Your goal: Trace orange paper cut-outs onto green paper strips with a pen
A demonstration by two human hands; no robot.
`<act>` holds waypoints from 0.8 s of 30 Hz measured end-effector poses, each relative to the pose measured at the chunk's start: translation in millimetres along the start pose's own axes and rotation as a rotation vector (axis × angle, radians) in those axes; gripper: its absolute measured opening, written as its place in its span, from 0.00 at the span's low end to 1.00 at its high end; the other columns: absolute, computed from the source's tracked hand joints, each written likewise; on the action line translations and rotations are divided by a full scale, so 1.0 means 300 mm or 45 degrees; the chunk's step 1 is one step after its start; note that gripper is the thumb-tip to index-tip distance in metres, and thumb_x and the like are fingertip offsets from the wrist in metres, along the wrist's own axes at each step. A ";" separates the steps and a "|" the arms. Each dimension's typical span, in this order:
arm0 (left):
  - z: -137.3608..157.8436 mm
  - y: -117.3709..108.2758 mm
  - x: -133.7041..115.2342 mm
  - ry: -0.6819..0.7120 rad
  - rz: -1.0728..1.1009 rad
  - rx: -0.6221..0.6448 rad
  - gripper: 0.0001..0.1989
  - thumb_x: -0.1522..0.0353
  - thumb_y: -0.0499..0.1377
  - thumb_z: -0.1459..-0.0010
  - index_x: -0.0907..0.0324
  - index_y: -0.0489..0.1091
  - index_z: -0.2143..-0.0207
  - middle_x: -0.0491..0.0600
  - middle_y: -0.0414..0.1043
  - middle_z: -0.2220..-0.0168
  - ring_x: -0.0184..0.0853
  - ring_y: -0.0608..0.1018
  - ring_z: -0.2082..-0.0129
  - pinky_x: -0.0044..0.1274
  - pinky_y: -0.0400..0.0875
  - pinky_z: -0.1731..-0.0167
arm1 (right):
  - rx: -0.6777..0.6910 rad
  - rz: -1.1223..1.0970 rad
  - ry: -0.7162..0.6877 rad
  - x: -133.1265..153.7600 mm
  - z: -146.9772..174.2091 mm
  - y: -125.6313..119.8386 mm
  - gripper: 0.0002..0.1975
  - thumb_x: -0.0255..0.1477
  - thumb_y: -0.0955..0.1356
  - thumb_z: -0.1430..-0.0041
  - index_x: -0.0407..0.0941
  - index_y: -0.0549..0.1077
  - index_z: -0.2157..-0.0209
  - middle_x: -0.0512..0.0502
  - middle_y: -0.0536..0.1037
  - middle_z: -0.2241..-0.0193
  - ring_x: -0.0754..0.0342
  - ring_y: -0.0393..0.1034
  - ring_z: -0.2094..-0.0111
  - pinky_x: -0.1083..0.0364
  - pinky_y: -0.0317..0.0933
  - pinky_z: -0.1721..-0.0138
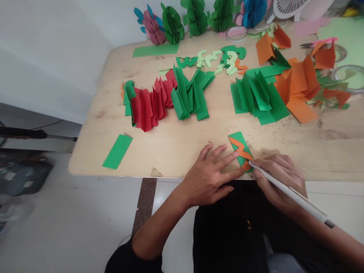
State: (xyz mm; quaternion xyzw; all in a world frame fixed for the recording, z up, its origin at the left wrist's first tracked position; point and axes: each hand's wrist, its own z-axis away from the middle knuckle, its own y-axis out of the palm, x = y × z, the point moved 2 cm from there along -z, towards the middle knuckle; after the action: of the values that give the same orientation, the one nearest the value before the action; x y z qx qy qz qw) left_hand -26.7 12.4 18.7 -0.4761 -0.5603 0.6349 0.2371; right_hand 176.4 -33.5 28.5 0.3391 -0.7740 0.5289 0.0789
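Observation:
Near the table's front edge lies a green paper rectangle point(236, 135) with a wavy orange paper cutout point(238, 145) on top of it. My left hand point(210, 172) rests with fingers spread, its fingertips pressing the orange cutout onto the green paper. My right hand point(280, 176) is closed around a white pen point(287, 189). The pen's tip touches the paper beside the cutout's edge, close to my left index finger. Part of the cutout's lower end is covered by my fingers. Another green paper rectangle point(117, 151) lies apart at the left.
Folded red paper point(148, 106), folded green paper point(190, 94) and folded orange paper point(301, 79) stand across the table point(93, 132). Wavy cutouts point(212, 57), honeycomb paper figures point(196, 19), tape rolls point(237, 34) and a small white fan point(290, 7) are toward the back.

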 end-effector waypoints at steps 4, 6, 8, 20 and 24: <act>-0.001 -0.003 0.000 0.002 -0.003 -0.001 0.22 0.59 0.54 0.37 0.47 0.63 0.40 0.50 0.55 0.34 0.51 0.55 0.35 0.49 0.45 0.39 | 0.002 -0.030 0.057 0.004 -0.009 -0.007 0.08 0.23 0.66 0.42 0.45 0.72 0.60 0.47 0.79 0.70 0.52 0.73 0.69 0.50 0.63 0.63; -0.001 -0.004 0.000 0.002 0.001 0.002 0.22 0.59 0.54 0.36 0.47 0.64 0.41 0.50 0.56 0.34 0.51 0.55 0.35 0.49 0.45 0.39 | 0.014 -0.055 0.115 0.008 -0.019 -0.014 0.07 0.24 0.66 0.41 0.46 0.72 0.61 0.46 0.80 0.69 0.52 0.74 0.67 0.51 0.64 0.63; -0.001 -0.004 0.001 0.001 0.004 0.007 0.22 0.59 0.54 0.37 0.47 0.64 0.41 0.49 0.55 0.34 0.51 0.55 0.35 0.49 0.46 0.39 | 0.048 -0.081 0.181 0.012 -0.027 -0.019 0.05 0.25 0.65 0.40 0.46 0.72 0.62 0.47 0.80 0.69 0.51 0.74 0.66 0.52 0.65 0.65; 0.000 0.001 0.008 0.006 0.028 -0.007 0.22 0.59 0.55 0.37 0.48 0.64 0.41 0.50 0.54 0.34 0.51 0.55 0.35 0.50 0.46 0.39 | 0.135 -0.123 0.175 0.010 -0.043 -0.008 0.03 0.26 0.66 0.40 0.48 0.71 0.66 0.51 0.78 0.73 0.53 0.73 0.69 0.51 0.64 0.66; -0.001 -0.001 0.008 0.008 0.030 -0.014 0.21 0.59 0.55 0.37 0.48 0.65 0.42 0.50 0.55 0.34 0.51 0.56 0.35 0.50 0.46 0.39 | 0.128 -0.121 0.165 0.011 -0.044 -0.008 0.03 0.26 0.66 0.40 0.48 0.71 0.66 0.51 0.78 0.73 0.53 0.73 0.69 0.51 0.64 0.65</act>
State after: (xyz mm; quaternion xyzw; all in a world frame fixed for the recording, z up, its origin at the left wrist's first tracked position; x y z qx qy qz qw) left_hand -27.6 14.5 18.2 -0.4860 -0.5574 0.6332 0.2286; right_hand 172.2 -23.9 37.5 0.3442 -0.7228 0.5835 0.1367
